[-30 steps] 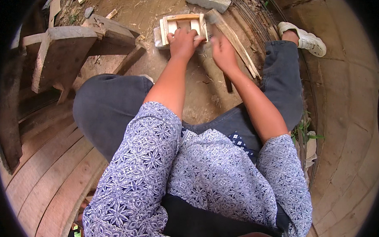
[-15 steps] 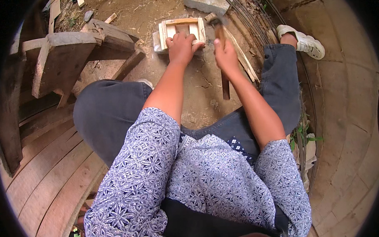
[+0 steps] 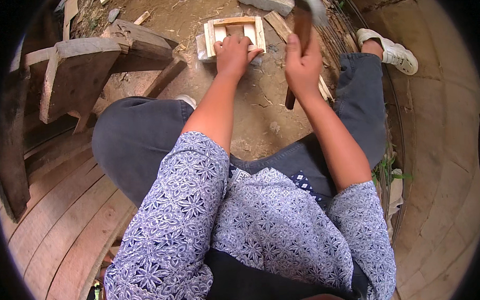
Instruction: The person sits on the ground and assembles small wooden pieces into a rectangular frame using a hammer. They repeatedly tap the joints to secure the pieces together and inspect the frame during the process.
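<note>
Nailing step, hammer up. Left hand (image 3: 235, 54) presses flat, fingers together, on the small pale rectangular wooden frame (image 3: 235, 33), which lies on the bare dirt ground (image 3: 260, 123) between the knees. Right hand (image 3: 302, 63) is clamped on the brown wooden-handled hammer (image 3: 300, 26), its grey head raised and blurred above the frame's right side. My read: the next blow needs left fingers clear of the strike spot and the frame held still. No packages, labels or signs visible; weathered grey planks (image 3: 73, 76) to the left.
</note>
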Motion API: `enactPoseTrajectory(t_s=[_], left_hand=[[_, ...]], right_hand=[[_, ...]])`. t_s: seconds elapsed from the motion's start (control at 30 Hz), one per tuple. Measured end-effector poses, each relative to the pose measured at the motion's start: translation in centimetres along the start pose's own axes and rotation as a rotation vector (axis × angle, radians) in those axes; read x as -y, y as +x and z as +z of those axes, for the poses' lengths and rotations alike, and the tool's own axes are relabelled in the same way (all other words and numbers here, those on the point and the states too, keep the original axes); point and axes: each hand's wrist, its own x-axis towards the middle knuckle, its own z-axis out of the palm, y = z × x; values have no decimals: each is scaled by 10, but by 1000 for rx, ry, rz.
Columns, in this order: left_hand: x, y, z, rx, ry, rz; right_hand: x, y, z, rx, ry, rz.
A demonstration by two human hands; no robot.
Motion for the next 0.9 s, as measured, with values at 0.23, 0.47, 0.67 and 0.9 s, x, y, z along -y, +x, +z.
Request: enactPoseTrajectory(t_s=[0.23, 0.47, 0.67, 0.9], left_hand=[[-11, 1, 4, 142, 200, 67], [3, 16, 1, 207, 266, 73], [2, 16, 7, 210, 309, 103], [2, 12, -6, 190, 253, 81]], right_hand=[[-81, -11, 11, 253, -505, 249], [-5, -8, 8, -36, -17, -27], [-65, -11, 10, 228, -460, 190], [-3, -12, 8, -183, -93, -66]])
